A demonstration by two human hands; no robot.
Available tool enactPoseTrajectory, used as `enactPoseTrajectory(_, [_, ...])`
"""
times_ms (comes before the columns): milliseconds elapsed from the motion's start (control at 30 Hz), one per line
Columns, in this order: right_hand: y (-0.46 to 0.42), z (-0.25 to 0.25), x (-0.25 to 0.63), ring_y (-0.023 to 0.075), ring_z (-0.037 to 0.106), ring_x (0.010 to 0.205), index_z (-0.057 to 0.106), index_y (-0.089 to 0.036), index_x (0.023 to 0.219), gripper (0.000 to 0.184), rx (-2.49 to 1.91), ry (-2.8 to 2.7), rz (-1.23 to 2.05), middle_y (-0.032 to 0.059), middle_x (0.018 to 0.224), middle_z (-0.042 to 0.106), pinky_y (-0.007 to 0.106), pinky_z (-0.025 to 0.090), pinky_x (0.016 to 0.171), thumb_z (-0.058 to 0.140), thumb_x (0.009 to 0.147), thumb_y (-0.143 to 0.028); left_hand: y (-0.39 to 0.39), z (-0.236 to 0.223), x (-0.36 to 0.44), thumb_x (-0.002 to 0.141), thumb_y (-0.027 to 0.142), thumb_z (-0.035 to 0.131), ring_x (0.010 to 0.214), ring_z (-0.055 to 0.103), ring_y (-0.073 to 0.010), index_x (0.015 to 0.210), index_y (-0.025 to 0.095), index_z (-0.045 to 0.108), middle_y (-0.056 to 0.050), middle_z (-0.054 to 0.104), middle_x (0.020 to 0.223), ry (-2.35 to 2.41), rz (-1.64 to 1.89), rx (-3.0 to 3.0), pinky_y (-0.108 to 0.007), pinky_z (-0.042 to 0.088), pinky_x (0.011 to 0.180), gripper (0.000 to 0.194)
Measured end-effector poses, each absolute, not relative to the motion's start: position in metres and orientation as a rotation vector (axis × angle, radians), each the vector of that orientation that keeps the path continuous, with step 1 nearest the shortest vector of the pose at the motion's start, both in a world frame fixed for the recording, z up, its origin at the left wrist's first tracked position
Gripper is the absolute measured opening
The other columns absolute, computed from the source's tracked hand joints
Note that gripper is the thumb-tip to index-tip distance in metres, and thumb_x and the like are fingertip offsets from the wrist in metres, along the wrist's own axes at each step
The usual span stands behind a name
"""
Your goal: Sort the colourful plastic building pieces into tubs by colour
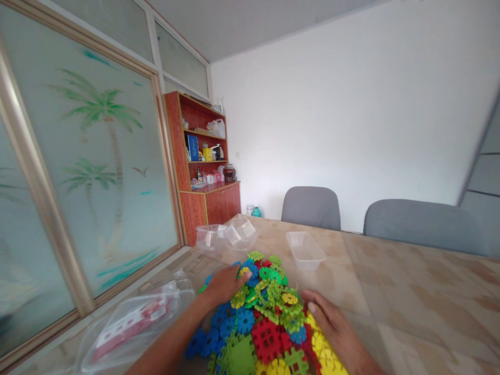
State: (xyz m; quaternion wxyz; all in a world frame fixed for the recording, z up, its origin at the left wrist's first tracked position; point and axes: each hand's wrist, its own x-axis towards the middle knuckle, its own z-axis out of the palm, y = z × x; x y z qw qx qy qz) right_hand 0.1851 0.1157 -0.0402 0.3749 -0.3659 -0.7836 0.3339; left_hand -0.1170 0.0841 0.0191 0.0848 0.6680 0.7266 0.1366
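A heap of plastic snowflake discs and square interlocking pieces [269, 291] lies on the table in front of me, in blue, green, red and yellow. My left hand [225, 285] reaches over its far left side, fingers stretched out, touching pieces near a small yellow disc [244, 271]. On the right edge, my right hand [330, 319] rests with its fingers extended against the heap, beside the yellow pieces [325, 350]. Neither hand shows a piece lifted in it. Blue discs [226, 324] lie to the near left, and a red square piece [269, 341] sits near the middle front.
Behind the heap stands a clear plastic tub [305, 250]. More clear containers [228, 233] are at the far left corner. A clear container [136, 323] with a pink-and-white item lies at left. Grey chairs [311, 207] stand beyond the table [422, 291].
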Motion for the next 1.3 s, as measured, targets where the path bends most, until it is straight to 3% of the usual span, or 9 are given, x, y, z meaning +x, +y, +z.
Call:
enactPoseTrajectory(133, [0.116, -0.042, 0.186, 0.0252, 0.051, 0.124, 0.054, -0.018, 0.131, 0.055, -0.975, -1.973, 0.921, 0.0107, 0.136, 0.056, 0.043, 0.037, 0.108, 0.041, 0.092, -0.055, 0.073, 0.022, -0.085, 0.094, 0.059, 0.029, 0.123, 0.053, -0.0275, 0.13, 0.016, 0.053, -0.011, 0.058, 0.133, 1.916, 0.476, 2.101, -0.038, 0.04, 0.103, 0.061])
enactPoseTrajectory(300, [0.113, -0.036, 0.187, 0.0253, 0.049, 0.127, 0.054, -0.021, 0.132, 0.054, -0.935, -1.961, 0.968, 0.009, 0.137, 0.055, 0.044, 0.033, 0.11, 0.044, 0.091, -0.056, 0.053, 0.036, -0.047, 0.096, 0.054, 0.035, 0.116, 0.057, -0.0197, 0.129, 0.026, 0.052, -0.001, 0.06, 0.13, 1.585, 0.55, 2.219, -0.028, 0.042, 0.099, 0.046])
enactPoseTrajectory(400, [0.112, -0.029, 0.19, 0.0279, 0.057, 0.115, 0.065, -0.021, 0.117, 0.05, -0.925, -1.934, 1.004, 0.0088, 0.122, 0.066, 0.043, 0.041, 0.102, 0.04, 0.092, -0.057, 0.043, 0.04, -0.031, 0.095, 0.049, 0.042, 0.114, 0.057, -0.0202, 0.128, 0.024, 0.052, -0.003, 0.06, 0.128, 1.414, 0.596, 2.239, -0.028, 0.043, 0.097, 0.042])
enactPoseTrajectory(500, [0.116, -0.024, 0.197, 0.0274, 0.064, 0.09, 0.071, -0.02, 0.087, 0.053, -0.928, -1.865, 1.008, 0.0071, 0.092, 0.073, 0.038, 0.05, 0.084, 0.037, 0.091, -0.06, 0.038, 0.041, -0.023, 0.093, 0.048, 0.047, 0.11, 0.059, -0.0224, 0.123, 0.022, 0.057, -0.006, 0.063, 0.122, 1.298, 0.595, 2.25, -0.03, 0.045, 0.094, 0.041])
enactPoseTrajectory(633, [0.126, -0.023, 0.203, 0.024, 0.062, 0.074, 0.066, -0.02, 0.07, 0.052, -0.963, -1.746, 1.001, 0.0044, 0.072, 0.067, 0.032, 0.049, 0.07, 0.044, 0.087, -0.064, 0.046, 0.042, -0.028, 0.094, 0.051, 0.043, 0.112, 0.058, -0.0218, 0.12, 0.023, 0.06, -0.004, 0.064, 0.122, 1.539, 0.602, 2.267, -0.03, 0.043, 0.096, 0.042])
enactPoseTrajectory(767, [0.133, -0.028, 0.202, 0.0241, 0.06, 0.077, 0.065, -0.02, 0.074, 0.048, -0.974, -1.7, 1.06, 0.0041, 0.076, 0.066, 0.031, 0.048, 0.071, 0.046, 0.086, -0.063, 0.072, 0.041, -0.042, 0.097, 0.05, 0.034, 0.126, 0.048, -0.0258, 0.128, 0.017, 0.052, -0.01, 0.055, 0.135, 1.835, 0.567, 2.215, -0.037, 0.035, 0.106, 0.05])
enactPoseTrajectory(867, [0.133, -0.03, 0.202, 0.0238, 0.059, 0.079, 0.064, -0.02, 0.075, 0.047, -0.959, -1.719, 1.066, 0.0036, 0.077, 0.065, 0.031, 0.047, 0.073, 0.045, 0.087, -0.062, 0.099, 0.041, -0.046, 0.095, 0.05, 0.041, 0.133, 0.038, -0.0319, 0.133, 0.011, 0.048, -0.017, 0.046, 0.141, 1.976, 0.494, 2.18, -0.044, 0.029, 0.11, 0.055])
enactPoseTrajectory(1100, [0.132, -0.029, 0.201, 0.0233, 0.059, 0.076, 0.06, -0.02, 0.072, 0.048, -0.941, -1.789, 1.023, 0.0035, 0.075, 0.064, 0.031, 0.046, 0.071, 0.042, 0.088, -0.062, 0.154, 0.036, -0.039, 0.093, 0.041, 0.054, 0.111, 0.056, -0.0267, 0.123, 0.016, 0.054, -0.011, 0.055, 0.127, 2.151, 0.408, 2.094, -0.051, 0.043, 0.096, 0.039])
enactPoseTrajectory(1300, [0.13, -0.027, 0.198, 0.0217, 0.057, 0.073, 0.059, -0.021, 0.071, 0.047, -0.936, -1.79, 1.002, 0.0018, 0.072, 0.061, 0.03, 0.045, 0.068, 0.041, 0.089, -0.06, 0.158, 0.024, -0.041, 0.095, 0.044, 0.05, 0.105, 0.059, -0.0249, 0.118, 0.015, 0.057, -0.01, 0.059, 0.119, 2.14, 0.336, 2.109, -0.048, 0.046, 0.092, 0.038])
